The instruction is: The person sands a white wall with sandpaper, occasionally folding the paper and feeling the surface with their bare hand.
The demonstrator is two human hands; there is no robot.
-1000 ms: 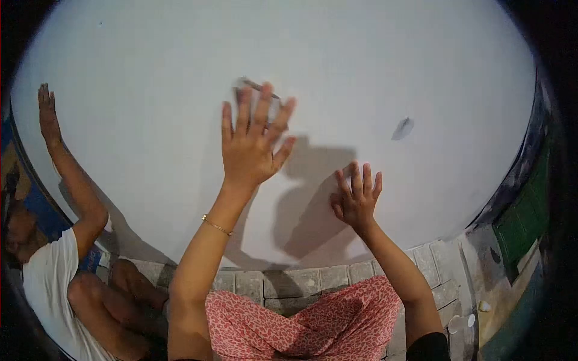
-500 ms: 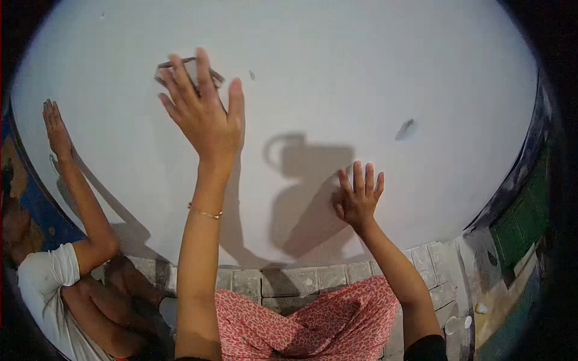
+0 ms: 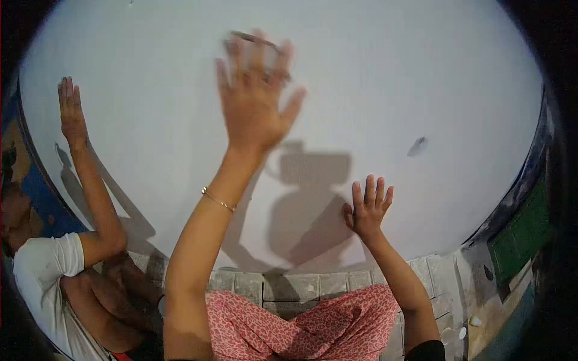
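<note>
A large white surface fills most of the head view. My left hand, blurred by motion, is spread over a small dark-edged object at the upper middle of it. What the object is cannot be made out, as the fingers cover most of it. Lower right, my right hand lies on the white surface with its fingers apart and nothing in it. A grey mark shows on the surface up and to the right of that hand.
At the left, another person in a white shirt has a hand against the surface. Grey paving blocks run along the near edge. A green panel stands at the far right.
My left hand and the dark-edged object have moved right and slightly up across the surface. My right hand is slightly lower and further right in view. The other person's hand appears higher.
</note>
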